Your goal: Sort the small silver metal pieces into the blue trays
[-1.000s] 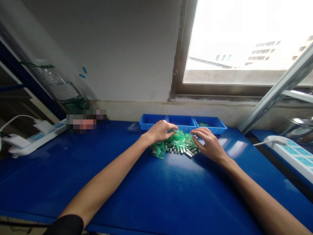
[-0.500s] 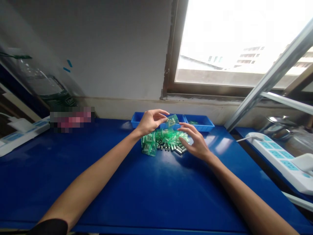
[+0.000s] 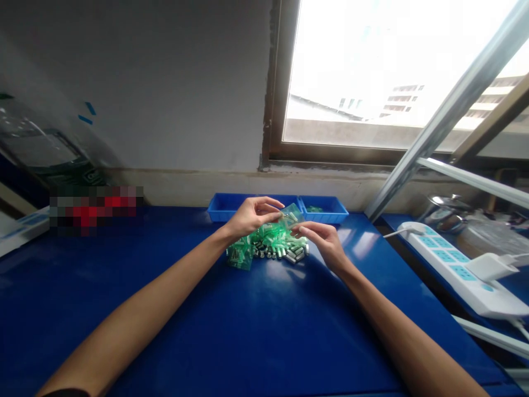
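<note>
My left hand [image 3: 252,216] is closed in a pinch on the upper left part of a small clear green plastic bag [image 3: 292,213] with slim metal pieces in it. At the bag's lower right edge, my right hand [image 3: 322,237] has its thumb and fingers drawn together; they seem to grip the bag there. Beneath both hands lies a heap of green plastic bags [image 3: 273,234], and one filled bag [image 3: 240,256] sits at its left end. Short metal cylinders [image 3: 294,255] are scattered along the front of the heap.
Behind the heap stand a long blue tray [image 3: 219,212] and a smaller blue tray [image 3: 330,212] with green bags inside. A white power strip [image 3: 450,259] and a metal pot [image 3: 444,212] are at the right, beyond a metal frame [image 3: 417,151]. A large bottle [image 3: 45,151] stands left.
My right hand has come in from beside the bag, and its parted fingers have closed at the bag's lower edge. My left hand keeps its pinch. The view has turned slightly right.
</note>
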Available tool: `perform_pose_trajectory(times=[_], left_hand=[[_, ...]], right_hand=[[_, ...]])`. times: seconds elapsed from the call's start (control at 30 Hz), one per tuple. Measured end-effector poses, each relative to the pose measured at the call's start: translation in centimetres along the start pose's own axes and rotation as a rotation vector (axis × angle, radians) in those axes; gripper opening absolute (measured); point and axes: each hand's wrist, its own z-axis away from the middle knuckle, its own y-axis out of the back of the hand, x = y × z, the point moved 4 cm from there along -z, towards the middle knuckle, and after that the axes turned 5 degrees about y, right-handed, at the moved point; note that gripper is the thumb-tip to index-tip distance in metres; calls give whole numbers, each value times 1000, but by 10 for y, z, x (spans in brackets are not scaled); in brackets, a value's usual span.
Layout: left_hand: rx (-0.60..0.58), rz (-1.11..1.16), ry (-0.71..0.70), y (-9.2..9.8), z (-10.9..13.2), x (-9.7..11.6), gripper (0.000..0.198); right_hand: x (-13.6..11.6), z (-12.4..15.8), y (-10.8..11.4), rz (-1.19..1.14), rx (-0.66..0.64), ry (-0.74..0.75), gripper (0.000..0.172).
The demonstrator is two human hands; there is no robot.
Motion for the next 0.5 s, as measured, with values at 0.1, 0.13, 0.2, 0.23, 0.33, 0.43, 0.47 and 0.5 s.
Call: perform_pose_trajectory(times=[0.1,0.13,0.2,0.23,0.33,0.43,0.47,0.5], left_hand=[[-3,-25,19,-6,-1,-5,49],[-4,-42,21,-8,-2,-7,49],[-9,-92,15,-9,-2,-6,48],[-11,-137,7,-8,-2,-4,47],[-30,-372,-36,6,0,8,44],[-122,-631,-48,26,3,17,36],[-172,-686,-44,31,4,18,36],[-233,-733,-45,34,6,18,38]], right_hand=[[-3,0,-1,-41,-1,-19,27],[-2,0,0,-52,4,-30,28],[2,-1,2,-65,26,-51,30],[5,-2,4,-71,53,-57,30],[19,-7,19,-98,187,-42,29],[35,-12,37,-116,251,-3,41],[41,-13,42,-105,241,-16,48],[46,-13,46,-88,235,-34,53]])
